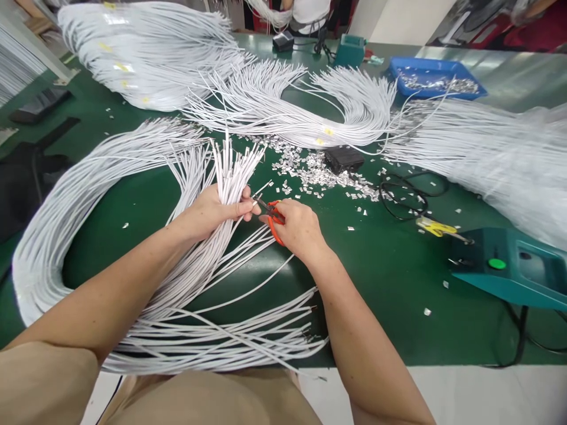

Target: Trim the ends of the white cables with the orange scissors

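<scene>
My left hand [217, 208] is wrapped round a thick bunch of white cables [234, 168], whose cut ends fan upward above the fist. In my right hand [299, 227] are scissors [276, 223] with orange handles. Their dark blades point left, close by my left thumb and fingertips, where a single cable end sticks out. I cannot tell whether the blades touch that cable. More loose cables [266, 339] from the same coil spread to the right below my hands, and the coil [42, 260] curves round on the left.
Silvery scraps [310, 168] lie scattered round a black block [344, 158]. Behind are cable bundles [283, 112] and a blue tray [436, 77] of scraps. At right stand a teal machine [509, 265], yellow-handled cutters [436, 227] and a bagged cable bundle [496, 153]. A person [310, 15] is beyond the table.
</scene>
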Tool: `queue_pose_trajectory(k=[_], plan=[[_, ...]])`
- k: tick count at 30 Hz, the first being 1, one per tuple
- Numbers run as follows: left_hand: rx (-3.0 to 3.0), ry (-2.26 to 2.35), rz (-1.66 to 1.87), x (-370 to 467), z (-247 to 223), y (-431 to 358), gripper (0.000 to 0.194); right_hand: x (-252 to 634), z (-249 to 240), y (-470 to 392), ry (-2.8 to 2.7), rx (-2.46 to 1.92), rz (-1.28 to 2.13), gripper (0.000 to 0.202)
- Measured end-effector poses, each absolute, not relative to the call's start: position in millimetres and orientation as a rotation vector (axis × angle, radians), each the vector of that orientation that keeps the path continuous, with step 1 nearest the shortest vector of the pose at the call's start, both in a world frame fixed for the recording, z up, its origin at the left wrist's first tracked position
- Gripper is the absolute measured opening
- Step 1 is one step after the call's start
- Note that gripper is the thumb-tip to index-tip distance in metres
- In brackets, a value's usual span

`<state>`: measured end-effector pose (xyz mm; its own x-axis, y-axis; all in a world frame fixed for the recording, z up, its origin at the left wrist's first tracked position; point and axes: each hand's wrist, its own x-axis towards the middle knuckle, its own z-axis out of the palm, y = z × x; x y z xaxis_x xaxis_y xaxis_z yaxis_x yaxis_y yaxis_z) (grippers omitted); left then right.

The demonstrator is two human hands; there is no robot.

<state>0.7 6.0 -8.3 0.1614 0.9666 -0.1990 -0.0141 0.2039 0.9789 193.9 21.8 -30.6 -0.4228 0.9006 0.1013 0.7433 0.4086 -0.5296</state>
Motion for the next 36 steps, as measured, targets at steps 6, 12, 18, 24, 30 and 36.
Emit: queue_pose_trajectory(k=[6, 12, 18, 24, 30, 36], plan=[[1.183, 1.326, 0.965, 6.1, -9.2, 5.1, 0.035, 194.7, -21.7, 25.0, -1.707, -1.315, 1.150, 0.021], [1.352, 1.467, 0.919, 10.4, -5.3, 2.3, 0.032, 178.6, -23.3, 21.3, -1.208, -1.176, 1.432, 0.020], [1.390, 1.523, 0.901, 11.6, -3.4, 2.3, 0.029, 175.2, -25.7, 19.3, -1.121, -1.177, 1.485, 0.022], [1.297, 1.417, 0.929, 13.7, -5.6, 2.5, 0.029, 171.7, -26.6, 18.9, -1.074, -1.188, 1.516, 0.015], [1.164, 1.265, 0.959, 12.0, -8.9, 2.8, 0.031, 172.5, -29.1, 20.4, -1.046, -1.178, 1.611, 0.017], [1.289, 1.445, 0.982, 5.7, -17.7, 5.5, 0.037, 173.9, -23.8, 18.5, -1.133, -1.174, 1.490, 0.023]])
